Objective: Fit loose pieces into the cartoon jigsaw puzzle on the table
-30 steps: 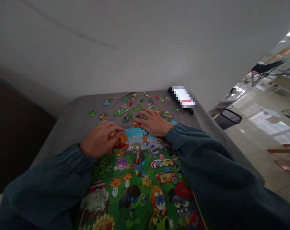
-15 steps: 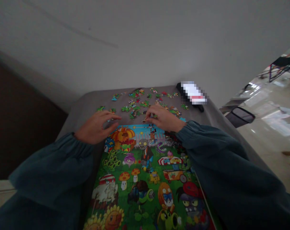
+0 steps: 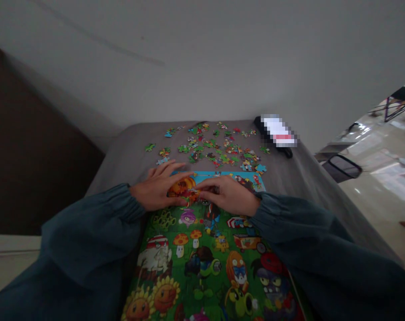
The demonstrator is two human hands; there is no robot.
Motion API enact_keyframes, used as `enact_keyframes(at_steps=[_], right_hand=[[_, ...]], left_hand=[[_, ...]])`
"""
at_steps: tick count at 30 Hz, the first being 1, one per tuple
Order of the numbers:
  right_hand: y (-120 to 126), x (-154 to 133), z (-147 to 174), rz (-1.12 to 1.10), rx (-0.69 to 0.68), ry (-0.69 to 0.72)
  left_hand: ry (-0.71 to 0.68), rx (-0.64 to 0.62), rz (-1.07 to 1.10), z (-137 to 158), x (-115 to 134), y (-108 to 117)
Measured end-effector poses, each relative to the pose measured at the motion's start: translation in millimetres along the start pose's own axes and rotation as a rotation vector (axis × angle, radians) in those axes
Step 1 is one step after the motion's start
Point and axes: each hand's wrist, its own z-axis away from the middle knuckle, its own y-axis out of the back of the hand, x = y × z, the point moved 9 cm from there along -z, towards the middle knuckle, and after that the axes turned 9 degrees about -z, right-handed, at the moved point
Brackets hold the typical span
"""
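Note:
A jigsaw puzzle [image 3: 202, 232] with a green cartoon picture of plants and zombies lies before me. Over its upper left corner rests my left hand [image 3: 162, 185], fingers spread and thumb near the orange pumpkin, holding nothing. My right hand [image 3: 227, 194] is just to the right, thumb and forefinger pinched on a small puzzle piece [image 3: 196, 191] at the pumpkin's edge. The fingers cover most of that piece, and I cannot tell whether it is seated or lifted.
Several loose puzzle pieces [image 3: 210, 143] are scattered on the grey cloth [image 3: 128, 147] beyond the puzzle. A phone [image 3: 279, 131] with a blurred screen lies on a black object at the back right. A wall [image 3: 202, 80] rises behind the table.
My right hand has come down and slightly right from the loose pieces' edge onto the puzzle, still pinching. My left hand has moved right onto the puzzle's upper left part. The view has shifted slightly.

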Motion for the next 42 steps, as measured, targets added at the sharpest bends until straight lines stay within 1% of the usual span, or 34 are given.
enact_keyframes(at_steps=[7,13,20,27,31,35,39,42], right_hand=[[-1,-7,-1,0.083,-0.004,0.065],[-1,-5,-1,0.091,-0.009,0.027],[-1,-6,-1,0.135,-0.012,0.054],[4,-5,1,0.119,0.059,0.039],[14,-7,3,0.152,0.167,0.056],[23,-3,3,0.234,0.265,0.028],[19,-2,0,0.311,0.26,0.05],[15,-5,-2,0.321,0.241,0.094]], left_hand=[[-0.037,0.002,0.024,0,1,-1],[-0.046,-0.005,0.028,1,-2,-3],[-0.046,-0.009,0.025,1,-3,-4],[-0.041,0.007,0.028,1,-2,-3],[-0.021,-0.017,0.016,1,-2,-4],[-0.018,-0.008,0.018,1,-2,-3],[-0.013,0.028,0.016,0,-4,-3],[-0.013,0.04,0.007,0,-5,-3]])
